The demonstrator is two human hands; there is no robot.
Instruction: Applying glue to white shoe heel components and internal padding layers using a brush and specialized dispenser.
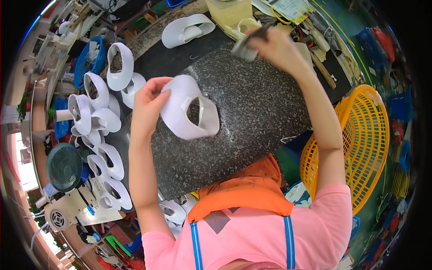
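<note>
My left hand (152,100) is closed on the edge of a white shoe upper (180,118), thumb on top, and holds it over the dark speckled stone slab (252,103). The opening of the upper faces right, and the slab shows through it. At the far side of the slab, my right hand (275,47) grips a flat brush (246,50), slightly blurred, with pale bristles pointing down to the left. Close behind the brush stands a pale yellow container (230,12). Another white upper (188,30) lies flat on the black mat (155,60) at the back.
Several white uppers (108,159) stand in a row along the left edge. Beyond them are a blue basket (77,67) and a green fan (64,167). A yellow plastic basket (382,135) stands at the right. Wooden-handled tools (323,72) lie at the back right.
</note>
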